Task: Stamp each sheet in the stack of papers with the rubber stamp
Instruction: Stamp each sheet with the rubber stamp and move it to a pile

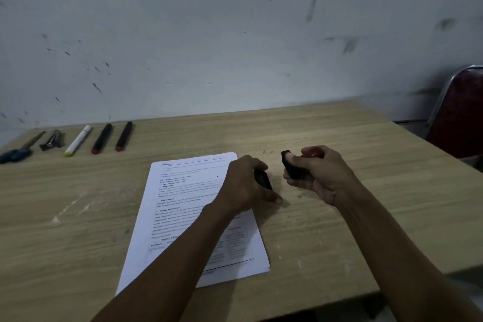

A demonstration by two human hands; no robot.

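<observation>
Both forearms outstretched, left hand (244, 183) and right hand (317, 172) with fingers curled in grips, close together.

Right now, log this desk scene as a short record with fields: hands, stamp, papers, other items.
right hand: grips the rubber stamp, held above the table, off the paper
left hand: holds a small black object at the stack's right edge; what it is cannot be told
stack of papers: printed sheets lying flat on the wooden table; no stamp mark visible
far left row: scissors, a dark tool, white marker, two black markers
right edge: red chair
</observation>
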